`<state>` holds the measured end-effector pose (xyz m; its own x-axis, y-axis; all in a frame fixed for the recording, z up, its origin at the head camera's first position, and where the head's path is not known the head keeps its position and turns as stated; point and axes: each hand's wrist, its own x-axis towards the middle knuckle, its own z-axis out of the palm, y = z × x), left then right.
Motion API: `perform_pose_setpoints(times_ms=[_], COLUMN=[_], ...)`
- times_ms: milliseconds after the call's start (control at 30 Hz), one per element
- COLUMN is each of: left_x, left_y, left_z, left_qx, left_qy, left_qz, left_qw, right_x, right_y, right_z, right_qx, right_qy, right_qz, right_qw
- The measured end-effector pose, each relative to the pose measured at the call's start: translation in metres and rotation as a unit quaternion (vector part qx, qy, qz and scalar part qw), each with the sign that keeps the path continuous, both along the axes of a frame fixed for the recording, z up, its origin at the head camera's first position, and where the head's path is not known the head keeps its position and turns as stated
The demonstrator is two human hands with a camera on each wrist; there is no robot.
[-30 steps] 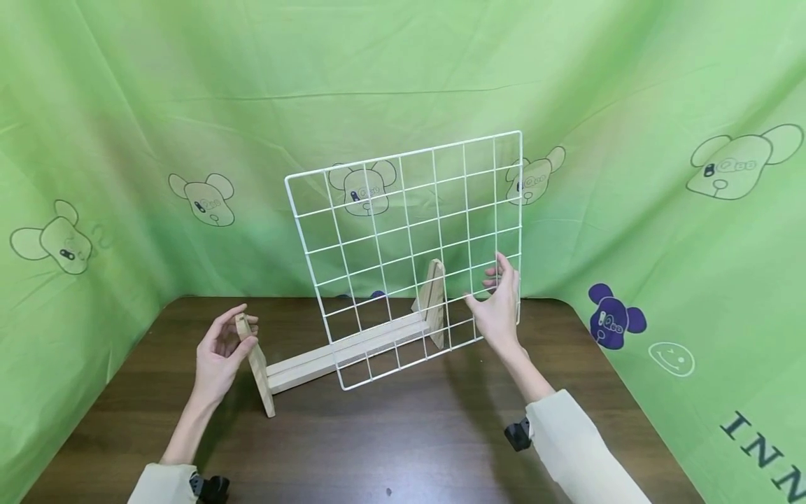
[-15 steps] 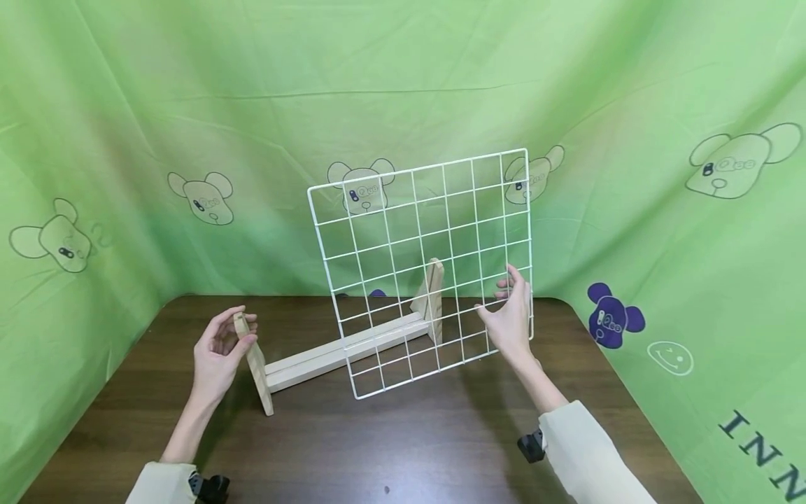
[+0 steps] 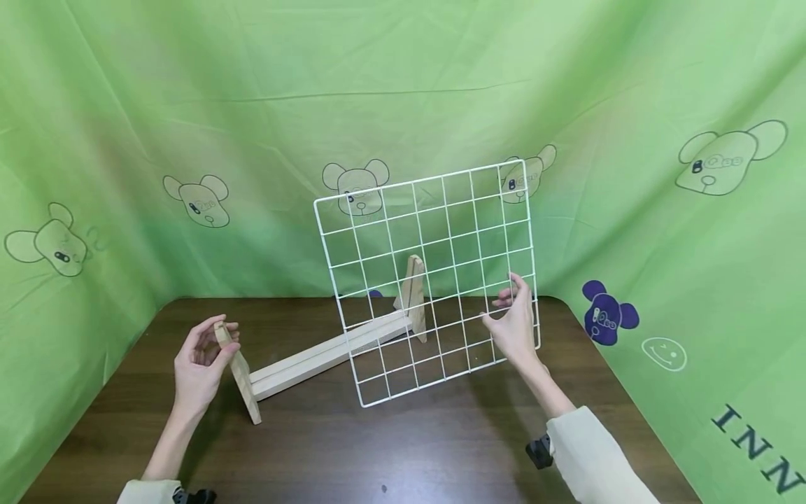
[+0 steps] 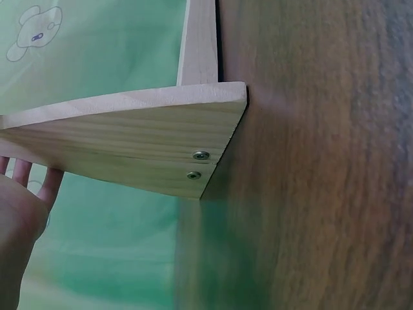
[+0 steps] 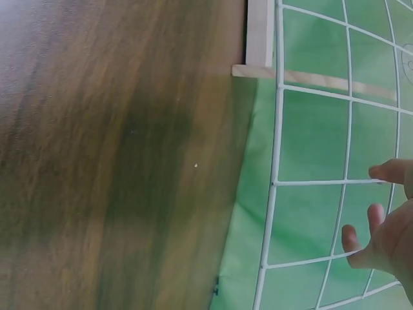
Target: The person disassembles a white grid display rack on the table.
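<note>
A pale wooden stand (image 3: 324,358) stands on the table, its long grooved crossbar running between two upright end panels. My left hand (image 3: 192,381) pinches the top of the near left end panel (image 3: 242,378) between thumb and fingers. Two screw heads (image 4: 201,155) show on that panel's outer face in the left wrist view. My right hand (image 3: 515,332) holds a white wire grid panel (image 3: 412,183) near its lower right side, thumb and fingers spread on the wires. The grid is tilted, raised in front of the stand, and overlaps the far end panel (image 3: 414,297).
The dark brown wooden table (image 3: 428,448) lies under everything. A green curtain (image 3: 271,126) with printed bear heads hangs behind and at both sides. Black wrist cameras (image 3: 539,451) sit at the light sleeves.
The right hand has brought the grid down and to the right. The stand and the left hand have shifted slightly left in the head view, with the left hand still gripping the end panel.
</note>
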<state>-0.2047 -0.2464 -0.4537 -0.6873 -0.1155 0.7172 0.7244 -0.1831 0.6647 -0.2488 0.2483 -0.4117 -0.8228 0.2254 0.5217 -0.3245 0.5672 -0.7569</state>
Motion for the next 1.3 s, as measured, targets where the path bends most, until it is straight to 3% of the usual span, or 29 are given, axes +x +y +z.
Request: perform_pose_setpoints(times_ms=[433, 800, 1300], left_x=[0.007, 0.015, 0.022], left_y=[-0.012, -0.016, -0.024], left_z=[0.0, 0.001, 0.0], left_qx=[0.007, 0.012, 0.037], left_qy=[-0.002, -0.011, -0.009], left_qz=[0.018, 0.038, 0.05], left_qw=[0.9998, 0.9991, 0.998], right_x=[0.005, 0.009, 0.009], right_y=[0.005, 0.009, 0.026], right_z=[-0.004, -0.007, -0.02], right_qx=[-0.001, 0.014, 0.112], right_qy=[-0.009, -0.012, -0.025], right_qz=[-0.009, 0.012, 0.047], right_qw=[1.0, 1.0, 0.992])
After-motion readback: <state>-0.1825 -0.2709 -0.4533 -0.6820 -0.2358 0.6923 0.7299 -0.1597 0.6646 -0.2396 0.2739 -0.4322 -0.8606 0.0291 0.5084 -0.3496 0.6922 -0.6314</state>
